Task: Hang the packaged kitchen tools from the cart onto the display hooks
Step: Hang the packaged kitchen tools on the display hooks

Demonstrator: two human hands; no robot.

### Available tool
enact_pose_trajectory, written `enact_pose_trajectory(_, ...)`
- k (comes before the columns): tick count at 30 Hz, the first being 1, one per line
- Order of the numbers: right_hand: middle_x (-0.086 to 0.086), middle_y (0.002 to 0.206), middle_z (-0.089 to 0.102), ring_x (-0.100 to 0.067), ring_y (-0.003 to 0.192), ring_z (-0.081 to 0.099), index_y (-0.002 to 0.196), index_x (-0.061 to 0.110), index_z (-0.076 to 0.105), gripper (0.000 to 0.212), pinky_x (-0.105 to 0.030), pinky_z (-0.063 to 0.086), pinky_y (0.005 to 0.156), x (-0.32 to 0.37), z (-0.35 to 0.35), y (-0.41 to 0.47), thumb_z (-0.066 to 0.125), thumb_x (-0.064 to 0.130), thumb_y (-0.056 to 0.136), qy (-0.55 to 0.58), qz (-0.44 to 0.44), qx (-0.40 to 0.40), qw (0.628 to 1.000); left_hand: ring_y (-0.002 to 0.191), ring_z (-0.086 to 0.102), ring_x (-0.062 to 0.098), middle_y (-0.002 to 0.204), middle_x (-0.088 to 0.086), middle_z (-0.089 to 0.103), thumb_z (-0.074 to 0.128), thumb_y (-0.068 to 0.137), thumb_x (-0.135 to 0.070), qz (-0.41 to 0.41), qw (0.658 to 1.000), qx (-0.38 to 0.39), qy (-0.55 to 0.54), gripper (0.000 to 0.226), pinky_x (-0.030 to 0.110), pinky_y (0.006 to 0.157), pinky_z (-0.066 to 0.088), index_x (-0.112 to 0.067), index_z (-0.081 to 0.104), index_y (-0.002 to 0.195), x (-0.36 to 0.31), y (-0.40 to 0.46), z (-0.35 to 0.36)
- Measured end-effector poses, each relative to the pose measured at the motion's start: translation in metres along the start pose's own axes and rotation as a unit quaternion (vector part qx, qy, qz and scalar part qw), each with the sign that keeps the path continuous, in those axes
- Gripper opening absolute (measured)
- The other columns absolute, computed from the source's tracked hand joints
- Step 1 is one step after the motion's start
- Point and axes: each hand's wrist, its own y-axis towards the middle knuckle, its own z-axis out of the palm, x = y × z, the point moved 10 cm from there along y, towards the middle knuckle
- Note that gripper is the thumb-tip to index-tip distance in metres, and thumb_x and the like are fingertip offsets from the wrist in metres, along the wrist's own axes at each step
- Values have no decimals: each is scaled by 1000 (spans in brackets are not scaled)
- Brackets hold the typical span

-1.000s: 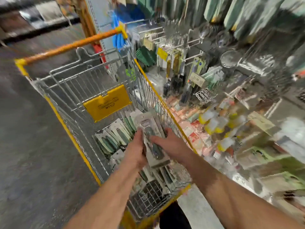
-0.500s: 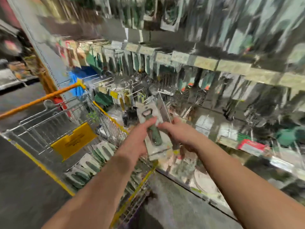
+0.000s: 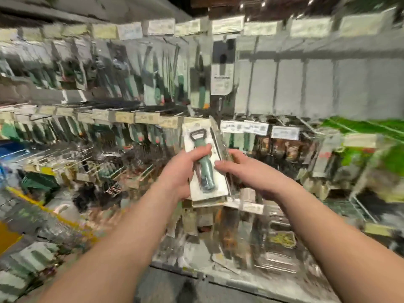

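A stack of carded bottle openers [image 3: 205, 171], each with a green handle on a white card, is upright at chest height before the display wall. My left hand [image 3: 183, 171] grips the stack from the left, thumb across the top opener's handle. My right hand [image 3: 242, 171] holds its right edge, where one card is fanned out sideways. Rows of display hooks [image 3: 122, 106] with hanging packaged tools run behind. The cart's yellow edge [image 3: 39, 206] shows blurred at lower left.
Price label strips [image 3: 255, 127] line the hook rows. A bare grey back panel [image 3: 306, 88] fills the upper right. Green packages [image 3: 371, 154] sit on wire shelving at right. Lower shelves [image 3: 240, 248] hold more packaged goods. Most of the scene is motion-blurred.
Both hands lifted the stack of bottle openers out of the cart and carried it up and right to the display wall. The view swung from the cart to the hooks.
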Motion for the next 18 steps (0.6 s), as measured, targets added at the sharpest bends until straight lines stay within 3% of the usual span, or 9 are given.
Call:
enact_pose_trajectory(2,8,136,60,-9,113,64,148,31,39,102,-35,48,101,-14,-58,-32,75,73,62,2,1,-31,1000,68,73,24,79,9,75,62,95,-15,12,999,29,8,18,41,74,62,-5,68,108,7,-1,65)
enact_pose_trajectory(5,16,119,68,1,91,68,125,33,52,52,-22,52,82,-23,-121,-69,74,54,82,11,-9,-59,998,69,74,24,79,9,76,61,96,-12,22,998,64,16,14,41,72,63,-7,68,108,13,-3,134)
enact_pose_trajectory(7,18,115,67,6,83,65,115,37,51,37,-17,49,73,-31,-163,-96,72,48,86,28,-5,-95,995,67,73,23,77,8,75,62,95,-11,15,997,76,25,12,37,68,63,-6,67,105,16,-5,176)
enact_pose_trajectory(9,18,125,62,2,93,65,123,37,50,52,-23,50,80,-39,-199,-118,73,56,81,30,-7,-142,989,64,72,22,73,8,73,63,95,-10,14,996,86,33,8,36,63,63,-6,66,100,16,-5,211)
enact_pose_trajectory(12,12,145,50,-13,121,57,146,26,44,115,-41,48,101,-52,-247,-148,71,86,51,13,-4,-201,979,62,72,21,71,6,73,65,93,-9,14,993,108,41,13,35,58,61,-6,63,104,16,-3,258)
enact_pose_trajectory(13,9,146,51,-16,124,56,149,26,42,125,-44,47,104,-60,-262,-156,70,90,45,19,-2,-217,976,62,72,21,71,5,73,66,92,-9,14,992,120,44,14,35,58,61,-6,62,105,17,-2,274)
enact_pose_trajectory(16,6,143,56,-16,121,60,148,28,42,123,-45,50,100,-77,-295,-180,70,91,46,36,15,-258,965,57,71,21,67,6,72,64,94,-9,10,987,152,44,13,34,50,58,-6,60,105,21,-2,313)
enact_pose_trajectory(18,11,129,62,-9,104,63,148,23,41,104,-29,54,82,-82,-314,-198,71,79,66,42,18,-280,959,55,70,20,66,4,71,64,94,-10,6,983,174,51,15,31,47,56,-5,60,108,27,1,339)
